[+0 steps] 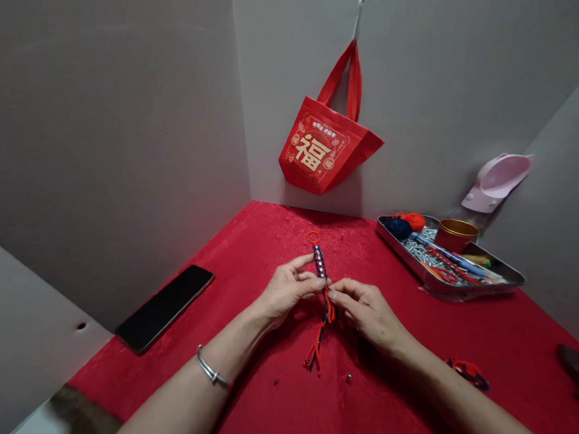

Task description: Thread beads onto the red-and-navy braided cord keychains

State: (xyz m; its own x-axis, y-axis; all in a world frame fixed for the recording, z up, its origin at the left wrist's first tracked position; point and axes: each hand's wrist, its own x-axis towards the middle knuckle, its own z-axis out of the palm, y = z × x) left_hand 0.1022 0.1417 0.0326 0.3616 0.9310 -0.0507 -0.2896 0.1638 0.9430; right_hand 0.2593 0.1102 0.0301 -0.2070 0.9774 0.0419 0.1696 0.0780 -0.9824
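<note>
A braided cord of red and dark blue threads [321, 268] lies lengthwise on the red cloth [265, 402], with a small red loop at its far end and loose tassel ends near me. My left hand [287, 292] pinches the braid from the left, fingers closed on it. My right hand [368, 310] pinches the same spot from the right, fingertips meeting the left ones. A silver bangle [211, 371] sits on my left wrist.
A black phone [165, 307] lies at the cloth's left edge. A metal tray [505, 282] at the back right holds thread balls, a gold tin [456, 234] and small parts. A red bag [325, 146] hangs on the grey wall. More thread [468, 373] lies by my right forearm.
</note>
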